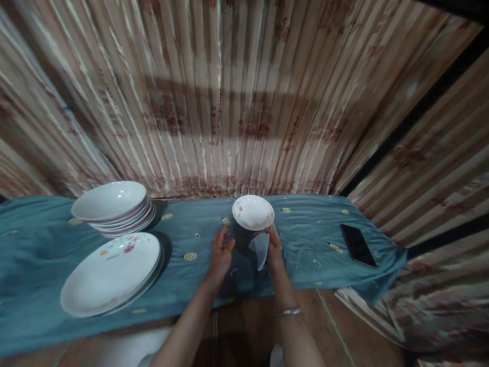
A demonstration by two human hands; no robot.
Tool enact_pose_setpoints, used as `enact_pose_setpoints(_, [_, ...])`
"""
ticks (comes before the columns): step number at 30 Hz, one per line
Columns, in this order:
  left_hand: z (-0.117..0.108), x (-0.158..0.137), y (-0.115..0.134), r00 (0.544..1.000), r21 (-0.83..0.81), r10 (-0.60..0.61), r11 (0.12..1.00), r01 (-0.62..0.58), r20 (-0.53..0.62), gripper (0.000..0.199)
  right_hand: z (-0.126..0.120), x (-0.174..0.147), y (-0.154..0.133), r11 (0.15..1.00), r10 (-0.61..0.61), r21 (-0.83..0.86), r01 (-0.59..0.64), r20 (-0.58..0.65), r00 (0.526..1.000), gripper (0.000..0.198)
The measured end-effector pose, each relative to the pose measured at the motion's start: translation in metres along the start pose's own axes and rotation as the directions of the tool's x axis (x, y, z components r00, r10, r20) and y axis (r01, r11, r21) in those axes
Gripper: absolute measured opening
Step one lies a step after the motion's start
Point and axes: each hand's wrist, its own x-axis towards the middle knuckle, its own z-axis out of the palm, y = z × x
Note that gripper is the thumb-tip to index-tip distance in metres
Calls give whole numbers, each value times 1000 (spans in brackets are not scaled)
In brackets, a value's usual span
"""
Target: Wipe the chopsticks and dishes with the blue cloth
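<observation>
The right hand (275, 251) pinched a cloth (260, 250) beside the bowl (253, 212) at the table's (305, 239) far side; the left hand's (222, 256) fingers were parted. Bowl-handling seemed underway; steadying it called for closing the left fingers.

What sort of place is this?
Probably a makeshift curtained-off indoor workspace, perhaps in a home: a pleated beige curtain with reddish print hangs behind a surface draped in teal patterned cloth, with a stack of glossy white round bowls on it.

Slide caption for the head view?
Right hand holding a pale cloth near a floral dish; left hand empty; stacked dishes leftward.
</observation>
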Motion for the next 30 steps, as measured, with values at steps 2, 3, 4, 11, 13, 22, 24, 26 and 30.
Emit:
enact_pose_setpoints(2, [-16, -18, 8, 999, 32, 48, 998, -48, 16, 43, 6, -8, -1, 1000, 25, 10, -26, 72, 997, 57])
enact_pose_setpoints(3, [-25, -26, 12, 997, 61, 73, 995, -74, 33, 44, 9, -13, -2, 999, 34, 11, -36, 121, 992, 56])
enact_pose_setpoints(4, [-33, -33, 16, 994, 102, 105, 989, -108, 28, 45, 14, -19, -2, 999, 41, 10, -44, 172, 984, 53])
enact_pose_setpoints(11, [-75, -66, 42, 921, 408, 355, 826, -389, 160, 50, 59, -65, 3, 997, 65, -68, -41, 399, 915, 33])
enact_pose_setpoints(13, [-90, -69, 53, 889, 457, 406, 762, -458, 214, 51, 72, -77, 7, 995, 49, -104, -2, 446, 894, 29])
enact_pose_setpoints(22, [-190, -54, 112, 773, 692, 634, 556, -460, 4, 58, 115, -121, 29, 966, -14, -198, 166, 602, 798, 34])
enact_pose_setpoints(24, [-215, -51, 116, 757, 716, 648, 567, -407, -82, 58, 122, -129, 31, 955, -37, -210, 208, 613, 789, 38])
enact_pose_setpoints(26, [-239, -48, 116, 755, 717, 629, 612, -333, -186, 58, 129, -135, 31, 948, -51, -214, 234, 625, 779, 41])
enact_pose_setpoints(30, [-272, -44, 108, 779, 609, 467, 781, -141, -418, 66, 139, -145, 29, 935, -78, -209, 286, 665, 743, 49])
